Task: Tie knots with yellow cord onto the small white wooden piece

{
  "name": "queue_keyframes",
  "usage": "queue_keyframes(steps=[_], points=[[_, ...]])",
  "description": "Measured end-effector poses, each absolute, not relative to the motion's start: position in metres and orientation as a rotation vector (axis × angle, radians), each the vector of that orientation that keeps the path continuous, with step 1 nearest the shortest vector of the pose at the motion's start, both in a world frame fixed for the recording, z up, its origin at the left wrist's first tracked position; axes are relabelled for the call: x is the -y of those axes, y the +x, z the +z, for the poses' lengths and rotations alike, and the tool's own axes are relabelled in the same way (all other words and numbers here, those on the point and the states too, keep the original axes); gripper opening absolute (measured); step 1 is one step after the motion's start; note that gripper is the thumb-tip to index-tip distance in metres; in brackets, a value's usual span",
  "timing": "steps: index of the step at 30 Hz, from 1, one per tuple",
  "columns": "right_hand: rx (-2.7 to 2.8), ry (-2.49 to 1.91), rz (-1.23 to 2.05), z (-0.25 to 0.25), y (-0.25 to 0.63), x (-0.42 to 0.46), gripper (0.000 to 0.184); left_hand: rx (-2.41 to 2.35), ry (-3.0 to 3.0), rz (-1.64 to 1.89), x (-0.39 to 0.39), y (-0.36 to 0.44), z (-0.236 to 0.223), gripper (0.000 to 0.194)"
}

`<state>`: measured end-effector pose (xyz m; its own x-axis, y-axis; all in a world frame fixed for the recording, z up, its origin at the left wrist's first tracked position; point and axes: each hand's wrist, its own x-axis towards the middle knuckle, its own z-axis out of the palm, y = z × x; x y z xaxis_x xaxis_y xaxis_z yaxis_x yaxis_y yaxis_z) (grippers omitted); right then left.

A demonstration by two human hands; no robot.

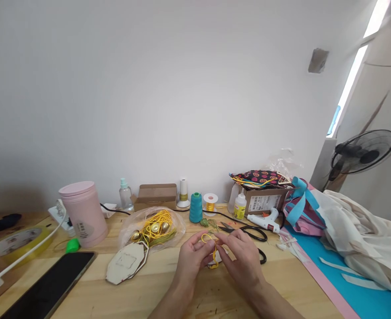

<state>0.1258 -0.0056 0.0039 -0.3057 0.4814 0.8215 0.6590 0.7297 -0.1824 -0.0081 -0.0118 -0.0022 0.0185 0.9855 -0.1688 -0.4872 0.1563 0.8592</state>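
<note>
Holding yellow cord point(214, 256) — plastic bag point(126, 231) contains more.

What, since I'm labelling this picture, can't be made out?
Head view:
Thin yellow cord: full path, covered by left hand and right hand.
Black-handled metal scissors: part, behind right hand.
Flat black smartphone: near end, cut by bottom edge.
White plastic bottle: label print, too small.

Left grip point(192, 253) pinches beside the bent-fingered right grip point(242, 254).
</note>
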Motion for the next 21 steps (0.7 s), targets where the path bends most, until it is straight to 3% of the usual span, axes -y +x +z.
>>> queue_keyframes(steps=[11,21], points=[[2.038,-0.874,-0.13,0.0056,0.1263,0.0046,0.017,-1.013,0.892,1.3,0.0086,-0.0117,-0.0026,0.05],[2.026,-1.079,0.455,-0.0001,0.1344,-0.0035,0.017,-1.056,1.415,1.19,0.009,-0.0153,-0.0055,0.062]])
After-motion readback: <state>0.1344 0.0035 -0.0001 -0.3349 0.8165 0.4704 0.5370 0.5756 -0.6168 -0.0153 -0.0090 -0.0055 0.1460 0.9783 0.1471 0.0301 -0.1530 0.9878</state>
